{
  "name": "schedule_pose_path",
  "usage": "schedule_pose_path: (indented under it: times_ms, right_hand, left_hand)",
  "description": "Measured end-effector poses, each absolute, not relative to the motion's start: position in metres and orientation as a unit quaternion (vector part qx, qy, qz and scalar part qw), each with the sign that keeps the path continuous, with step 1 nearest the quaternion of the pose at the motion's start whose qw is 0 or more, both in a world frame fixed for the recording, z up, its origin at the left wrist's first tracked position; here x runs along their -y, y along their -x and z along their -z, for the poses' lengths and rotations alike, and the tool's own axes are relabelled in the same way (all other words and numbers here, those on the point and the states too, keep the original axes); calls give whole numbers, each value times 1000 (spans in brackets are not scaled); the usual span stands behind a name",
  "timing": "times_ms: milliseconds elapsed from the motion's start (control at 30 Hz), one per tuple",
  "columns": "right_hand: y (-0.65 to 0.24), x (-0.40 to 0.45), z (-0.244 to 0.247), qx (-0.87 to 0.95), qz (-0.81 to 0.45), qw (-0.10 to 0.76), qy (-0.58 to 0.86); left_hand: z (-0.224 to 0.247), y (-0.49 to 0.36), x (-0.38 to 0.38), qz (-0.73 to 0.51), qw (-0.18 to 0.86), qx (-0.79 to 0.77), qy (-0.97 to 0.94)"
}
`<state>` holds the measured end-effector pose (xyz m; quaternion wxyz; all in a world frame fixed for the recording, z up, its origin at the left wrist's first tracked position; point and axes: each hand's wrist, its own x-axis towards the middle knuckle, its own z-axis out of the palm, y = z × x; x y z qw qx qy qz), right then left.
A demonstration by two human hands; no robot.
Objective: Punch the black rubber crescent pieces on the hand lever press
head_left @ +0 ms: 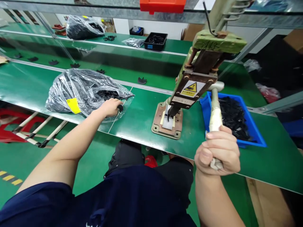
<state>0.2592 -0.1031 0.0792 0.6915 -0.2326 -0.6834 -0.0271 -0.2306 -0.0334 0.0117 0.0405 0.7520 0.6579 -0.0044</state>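
Observation:
My left hand (110, 107) is at the mouth of a clear plastic bag (63, 91) full of black parts. Its fingers are closed on a small black plastic part (120, 107), of which only the end shows. My right hand (220, 153) is wrapped round the tape-covered lever (215, 116) of a green hand press (189, 83). Below the press head, a fixture (167, 123) sits on the press's base plate (156, 121), with a small dark piece at the press tip.
Right of the press stands a blue bin (254, 129) holding many black parts. Several curved black parts, one of them a dark piece (142, 80), lie along the strip behind the bench. A black tray (155, 46) and another filled bag (80, 27) stand farther back.

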Motion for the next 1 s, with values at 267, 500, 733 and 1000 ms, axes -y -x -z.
schedule_pose_path:
  times_ms: [267,500,733,1000]
  right_hand:
    - [-261,103,-83,709,51,668,221]
    - [-258,107,-86,707,51,666,232]
    - [-256,106,-85,698,60,673,238]
    - [-254,107,-86,695,54,677,238]
  left_hand:
    - [-5,216,19,18,18,-636,-772]
    - [-15,117,25,-113,129,-522,-836]
    - [19,50,20,-335,370,-556,-665]
    - [-9,23,6,-368,577,-528,-503]
